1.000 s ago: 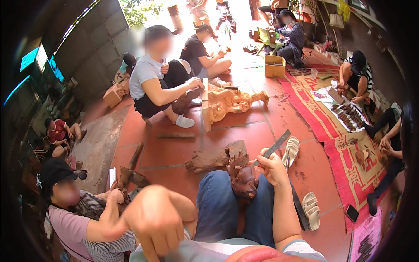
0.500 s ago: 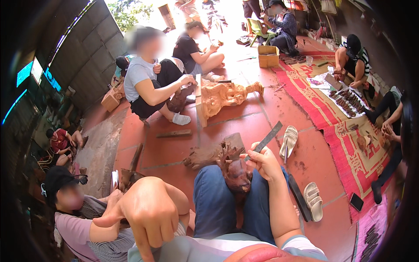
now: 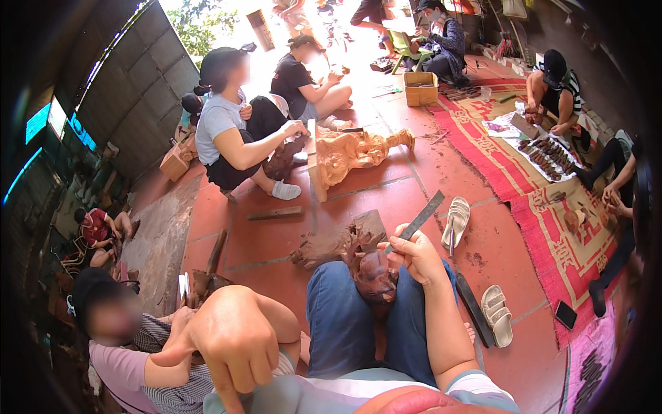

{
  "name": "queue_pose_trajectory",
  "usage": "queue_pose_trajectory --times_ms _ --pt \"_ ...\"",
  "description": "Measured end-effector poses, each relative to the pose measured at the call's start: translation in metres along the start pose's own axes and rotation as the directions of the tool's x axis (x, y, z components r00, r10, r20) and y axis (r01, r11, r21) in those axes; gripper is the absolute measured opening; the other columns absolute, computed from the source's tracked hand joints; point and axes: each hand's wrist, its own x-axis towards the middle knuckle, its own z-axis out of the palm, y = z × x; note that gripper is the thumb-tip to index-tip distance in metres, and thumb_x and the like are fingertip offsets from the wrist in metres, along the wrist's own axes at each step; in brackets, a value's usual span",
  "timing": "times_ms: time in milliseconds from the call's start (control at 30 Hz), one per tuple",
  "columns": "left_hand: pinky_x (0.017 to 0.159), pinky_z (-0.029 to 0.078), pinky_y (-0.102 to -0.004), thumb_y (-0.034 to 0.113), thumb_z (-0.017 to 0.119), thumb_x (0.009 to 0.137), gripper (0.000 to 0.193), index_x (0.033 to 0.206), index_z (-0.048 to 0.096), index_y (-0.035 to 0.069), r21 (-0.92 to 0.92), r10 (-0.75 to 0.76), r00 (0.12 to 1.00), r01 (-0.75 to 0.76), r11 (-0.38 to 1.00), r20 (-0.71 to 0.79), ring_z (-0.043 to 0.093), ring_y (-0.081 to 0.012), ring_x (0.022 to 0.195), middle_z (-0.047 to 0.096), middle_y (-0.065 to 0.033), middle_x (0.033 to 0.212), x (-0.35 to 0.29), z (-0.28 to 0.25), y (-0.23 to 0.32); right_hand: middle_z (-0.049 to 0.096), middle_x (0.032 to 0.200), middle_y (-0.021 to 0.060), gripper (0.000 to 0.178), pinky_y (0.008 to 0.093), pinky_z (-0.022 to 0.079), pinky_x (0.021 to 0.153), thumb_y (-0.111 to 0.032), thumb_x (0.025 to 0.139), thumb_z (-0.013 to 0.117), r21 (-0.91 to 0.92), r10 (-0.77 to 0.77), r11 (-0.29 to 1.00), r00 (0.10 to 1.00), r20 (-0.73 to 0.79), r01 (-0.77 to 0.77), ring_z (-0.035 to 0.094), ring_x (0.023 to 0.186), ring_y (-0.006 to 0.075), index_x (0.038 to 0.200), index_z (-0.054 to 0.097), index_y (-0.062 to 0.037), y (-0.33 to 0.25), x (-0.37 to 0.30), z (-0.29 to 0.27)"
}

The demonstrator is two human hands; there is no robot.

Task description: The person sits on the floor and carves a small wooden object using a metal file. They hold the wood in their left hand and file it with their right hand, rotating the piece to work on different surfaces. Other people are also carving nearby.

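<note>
My right hand point(image 3: 416, 258) pinches a flat dark metal blade point(image 3: 422, 215) between thumb and fingers, its far end pointing up and away to the right. Just left of that hand, a dark reddish carved piece of wood point(image 3: 374, 279) rests between my knees. Its far end is rough and jagged. My left hand point(image 3: 238, 338) is raised close on the left, back of the hand showing. The thumb sticks out sideways, one finger points down, and the others bend loosely. Nothing shows in it, though the fingertips are partly hidden.
A large pale wooden carving point(image 3: 358, 155) lies ahead beside a seated person point(image 3: 231, 124). Another person point(image 3: 131, 345) sits close on my left. Sandals point(image 3: 495, 314), a long dark bar point(image 3: 474, 310), a phone point(image 3: 565, 316) and a red patterned mat point(image 3: 545, 241) lie to the right.
Both my hands, the blade and the carved wood keep nearly the same place. The whole view shifts slightly. At the back, a standing person's legs have moved.
</note>
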Motion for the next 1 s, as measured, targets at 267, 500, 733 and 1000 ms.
queue_pose_trajectory --times_ms 267,500,733,1000 --pt "0.043 0.032 -0.027 0.067 0.033 0.092 0.081 0.102 0.068 -0.006 0.034 -0.012 1.0 0.012 0.999 -0.002 0.045 -0.0138 0.051 0.043 0.0006 0.061 -0.003 0.008 0.004 0.067 0.089 0.0138 0.01 0.0224 0.058 0.06 -0.006 0.089 0.062 -0.001 0.001 1.0 1.0 0.009 -0.001 0.069 0.086 0.0203 0.094 0.054 -0.009 0.001 0.0 -0.001" --pt "0.045 0.032 -0.0319 0.081 0.019 0.082 0.104 0.1 0.065 -0.01 0.115 -0.042 0.998 0.047 0.992 -0.044 0.042 -0.0197 0.054 0.04 -0.0047 0.064 -0.013 0.026 0.009 0.065 0.086 0.0095 0.01 0.0229 0.058 0.061 -0.006 0.089 0.062 0.008 -0.016 1.0 1.0 0.006 0.016 0.069 0.088 0.021 0.093 0.054 -0.0088 0.002 0.0 0.0" --pt "0.046 0.033 -0.0264 0.065 0.034 0.092 0.077 0.103 0.068 -0.004 0.039 -0.029 0.999 0.028 0.999 0.025 0.045 -0.014 0.053 0.044 0.001 0.064 -0.004 0.006 0.003 0.063 0.086 0.0064 0.01 0.0233 0.059 0.062 -0.006 0.089 0.062 -0.002 -0.012 1.0 1.0 -0.011 0.012 0.068 0.09 0.022 0.094 0.054 -0.0086 -0.001 -0.001 0.0" --pt "0.048 0.035 -0.0271 0.065 0.037 0.09 0.073 0.106 0.068 0.001 0.066 -0.056 0.997 0.052 0.996 0.057 0.046 -0.016 0.058 0.046 -0.001 0.071 -0.013 0.014 0.002 0.06 0.09 0.0046 0.014 0.0227 0.058 0.065 -0.005 0.088 0.063 -0.018 0.009 1.0 1.0 0.007 -0.009 0.067 0.094 0.0217 0.095 0.051 -0.009 0.0 0.0 -0.003"
